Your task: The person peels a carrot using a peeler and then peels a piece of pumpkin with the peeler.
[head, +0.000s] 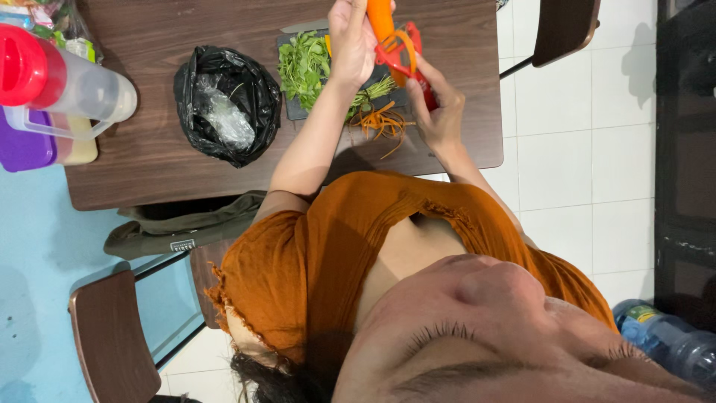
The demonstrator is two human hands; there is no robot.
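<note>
My left hand (350, 45) is closed around an orange carrot (380, 19) and holds it above a dark cutting board (294, 112). My right hand (440, 112) grips a red peeler (406, 52) whose head rests against the carrot, with a strip of peel curling across it. Thin orange peelings (382, 119) lie in a small heap under my hands, at the board's near edge. A bunch of green leafy herbs (304, 67) lies on the board just left of my left wrist.
A black plastic bag (224, 104) with clear film inside sits on the brown wooden table (149, 164). A clear jug with a red lid (67, 82) stands at the left. Brown chairs (112, 343) (563, 26) flank the table. Water bottles (671, 339) lie at the lower right.
</note>
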